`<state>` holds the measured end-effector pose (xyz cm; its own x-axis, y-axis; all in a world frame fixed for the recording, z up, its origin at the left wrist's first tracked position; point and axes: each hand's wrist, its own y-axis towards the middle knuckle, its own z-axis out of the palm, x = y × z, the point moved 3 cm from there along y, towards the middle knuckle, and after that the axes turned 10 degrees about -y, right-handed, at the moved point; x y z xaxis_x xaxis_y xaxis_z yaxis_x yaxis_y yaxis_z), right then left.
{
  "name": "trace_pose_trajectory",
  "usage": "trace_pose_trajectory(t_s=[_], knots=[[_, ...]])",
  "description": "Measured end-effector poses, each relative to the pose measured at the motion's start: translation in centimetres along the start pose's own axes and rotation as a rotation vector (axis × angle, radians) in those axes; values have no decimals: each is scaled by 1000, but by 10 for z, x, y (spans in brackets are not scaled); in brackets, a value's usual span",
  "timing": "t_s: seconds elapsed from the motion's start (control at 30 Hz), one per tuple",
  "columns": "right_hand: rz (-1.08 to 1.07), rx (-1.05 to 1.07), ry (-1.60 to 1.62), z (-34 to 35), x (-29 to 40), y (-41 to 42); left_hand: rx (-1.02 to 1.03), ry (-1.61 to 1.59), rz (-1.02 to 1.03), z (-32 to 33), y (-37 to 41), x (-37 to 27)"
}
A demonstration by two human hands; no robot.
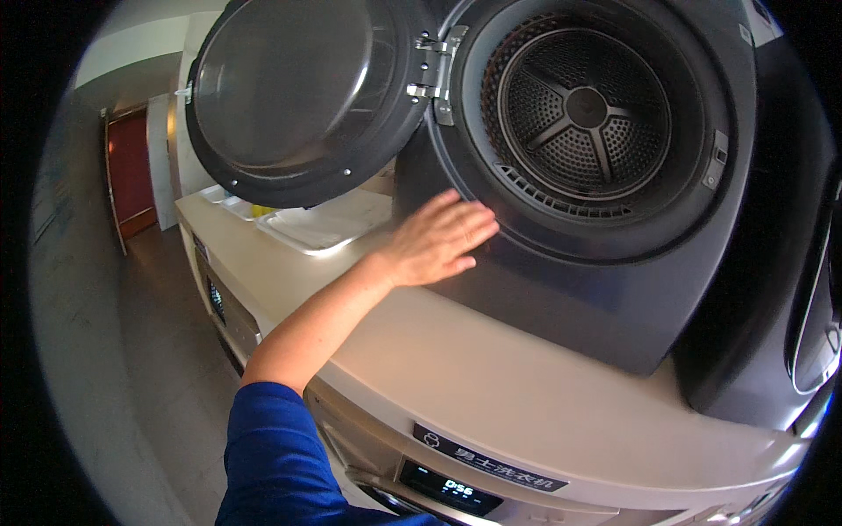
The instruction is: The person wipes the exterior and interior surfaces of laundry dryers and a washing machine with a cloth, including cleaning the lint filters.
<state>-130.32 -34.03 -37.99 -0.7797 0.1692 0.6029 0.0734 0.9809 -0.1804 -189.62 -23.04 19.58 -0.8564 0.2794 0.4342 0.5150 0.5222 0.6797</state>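
My left hand (447, 237) reaches in front of a dark front-loading dryer (546, 283), palm down, fingers extended and thumb apart. It holds nothing. It hovers by the lower left of the round opening; whether it touches the casing I cannot tell. The dryer's round door (283, 85) is swung wide to the left on a metal hinge (449, 75). Inside, the perforated back of the drum (585, 108) shows, with no laundry visible in it. A latch plate (716, 158) sits on the right side of the opening. My right hand is out of view.
The dryer stands on a beige counter (500, 355). Below is a washing machine with a lit display (454, 486); a dark sign (490, 457) above bears writing. White trays (322, 230) lie behind my forearm. Another dark machine (737, 368) stands at right. A reddish door (131, 171) is far left.
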Motion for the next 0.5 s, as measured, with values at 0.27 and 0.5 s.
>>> trace_pose_trajectory(t_s=[0.27, 0.5], knots=[[-104, 124, -25, 2, 43, 45, -870, 511, -639, -108, -113, 48], [-168, 215, -36, 14, 69, 62, -1001, 260, -988, -118, -132, 100]])
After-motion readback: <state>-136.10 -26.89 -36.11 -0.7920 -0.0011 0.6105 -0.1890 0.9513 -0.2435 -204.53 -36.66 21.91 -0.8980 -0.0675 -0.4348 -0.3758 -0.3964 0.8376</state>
